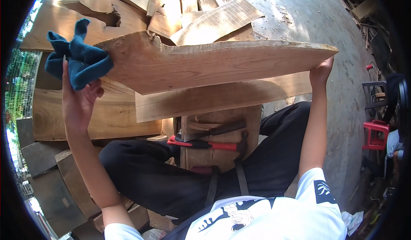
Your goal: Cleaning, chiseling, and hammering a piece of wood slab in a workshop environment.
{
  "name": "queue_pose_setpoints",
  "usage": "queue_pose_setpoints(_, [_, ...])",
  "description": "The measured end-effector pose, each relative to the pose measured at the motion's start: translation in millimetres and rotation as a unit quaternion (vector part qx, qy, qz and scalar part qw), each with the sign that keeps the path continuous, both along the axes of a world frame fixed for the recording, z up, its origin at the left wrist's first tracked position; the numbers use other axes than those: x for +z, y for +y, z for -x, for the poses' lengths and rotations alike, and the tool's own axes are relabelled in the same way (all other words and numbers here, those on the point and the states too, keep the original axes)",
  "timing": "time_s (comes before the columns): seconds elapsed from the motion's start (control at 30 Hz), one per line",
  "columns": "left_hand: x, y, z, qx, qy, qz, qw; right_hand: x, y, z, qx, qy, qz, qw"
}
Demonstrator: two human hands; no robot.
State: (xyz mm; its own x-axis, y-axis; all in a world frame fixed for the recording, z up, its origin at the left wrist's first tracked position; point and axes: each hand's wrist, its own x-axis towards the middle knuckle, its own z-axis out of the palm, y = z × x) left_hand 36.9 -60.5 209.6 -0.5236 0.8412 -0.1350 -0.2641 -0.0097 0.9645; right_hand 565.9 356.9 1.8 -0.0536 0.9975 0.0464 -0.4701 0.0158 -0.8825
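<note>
A long wooden board [218,66] with a rough, wavy far edge is held up in front of me, tilted. My right hand [321,73] is closed around its right end. On the other side, my left hand [83,98] holds a bunched blue cloth [87,66] beside the board's left end; whether the cloth touches the wood I cannot tell. Below the raised board lies a second, paler plank [218,102], partly shaded and partly covered by it.
Between my legs, a red-and-black hammer [218,145] lies on a wooden block [252,128]. Wood slabs [94,118] crowd the left, and more cut pieces [218,21] are piled beyond. At right are concrete floor [295,19], a red stool [376,133] and another person's arm [399,154].
</note>
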Motion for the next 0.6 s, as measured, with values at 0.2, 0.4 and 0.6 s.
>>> queue_pose_setpoints(0.2, [-33.3,26.1,10.7,0.179,0.198,-0.040,0.963,-26.6,1.8,-1.9,-0.091,-0.060,-0.065,0.992])
queue_pose_setpoints(0.4, [-50.1,50.7,-2.3,0.204,0.167,-0.026,0.964,-33.5,-2.8,3.2,-0.096,-0.195,-0.081,0.973])
queue_pose_setpoints(0.6, [-64.8,46.9,-10.0,0.185,0.223,0.036,0.956,-4.5,-15.2,7.3,-0.125,-0.415,-0.101,0.896])
